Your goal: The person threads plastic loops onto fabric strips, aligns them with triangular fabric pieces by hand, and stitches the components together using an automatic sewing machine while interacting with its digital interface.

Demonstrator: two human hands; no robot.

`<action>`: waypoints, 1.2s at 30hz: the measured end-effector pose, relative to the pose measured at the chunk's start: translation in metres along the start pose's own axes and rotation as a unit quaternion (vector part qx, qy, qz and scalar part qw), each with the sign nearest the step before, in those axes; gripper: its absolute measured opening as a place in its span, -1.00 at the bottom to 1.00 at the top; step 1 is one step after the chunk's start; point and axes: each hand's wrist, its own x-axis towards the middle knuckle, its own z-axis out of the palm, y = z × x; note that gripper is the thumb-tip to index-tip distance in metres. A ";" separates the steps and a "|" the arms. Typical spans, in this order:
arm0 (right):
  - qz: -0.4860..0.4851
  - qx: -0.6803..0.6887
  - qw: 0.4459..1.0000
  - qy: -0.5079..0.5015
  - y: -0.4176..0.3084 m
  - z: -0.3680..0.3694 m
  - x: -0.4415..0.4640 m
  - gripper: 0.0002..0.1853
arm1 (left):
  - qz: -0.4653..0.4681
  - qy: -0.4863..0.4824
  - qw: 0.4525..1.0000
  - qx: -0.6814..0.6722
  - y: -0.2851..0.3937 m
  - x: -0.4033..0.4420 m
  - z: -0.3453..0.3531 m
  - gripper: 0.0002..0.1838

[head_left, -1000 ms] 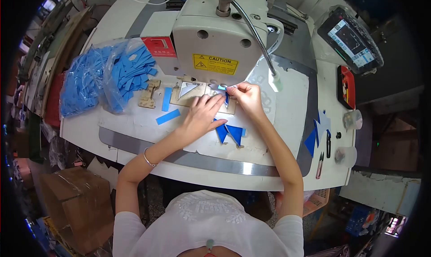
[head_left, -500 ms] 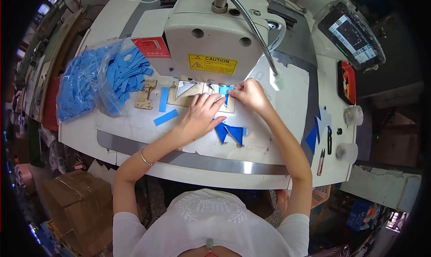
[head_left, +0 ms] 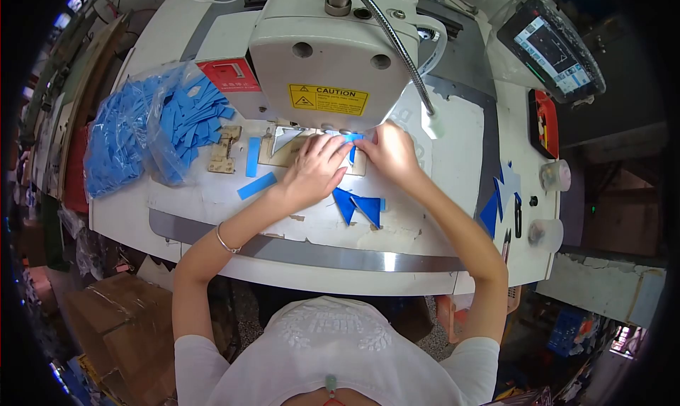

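Under the white machine head [head_left: 319,69], my left hand [head_left: 313,171] lies with its fingers stretched over a tan template board [head_left: 285,155]. My right hand [head_left: 389,153] is closed at the board's right side, its thumb and fingertips on a light blue strip [head_left: 352,137]. Just below that strip a bit of dark blue material [head_left: 352,155] shows between the hands. Two dark blue triangular pieces [head_left: 367,210] rest on the worktop near my left thumb. Two loose light blue strips [head_left: 253,156] lie left of my left hand. My fingers partly hide the pieces on the board.
A clear plastic bag [head_left: 134,133] full of blue strips stands at the left, beside a small tan block [head_left: 224,151]. On the right are a display [head_left: 552,48], a red tray [head_left: 544,125], blue scraps [head_left: 490,211], a black-handled tool [head_left: 518,218] and plastic cups [head_left: 545,234].
My right hand has shifted slightly, its fingers farther under the machine head, and the right elbow has swung outward. My left hand stays flat on the board. The view has shifted a little.
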 end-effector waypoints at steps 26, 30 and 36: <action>-0.373 -0.047 0.925 0.063 0.036 0.012 -0.010 -0.54 | -0.074 0.012 0.988 -0.132 -0.018 -0.007 -0.005 -0.61; -0.388 -0.053 0.918 0.066 0.036 0.011 -0.010 -0.54 | -0.008 0.002 1.000 -0.007 -0.014 -0.007 -0.006 -0.53; -0.362 -0.074 0.923 0.112 0.028 0.033 -0.029 -0.53 | 0.015 -0.022 0.999 0.045 -0.012 -0.004 -0.017 -0.48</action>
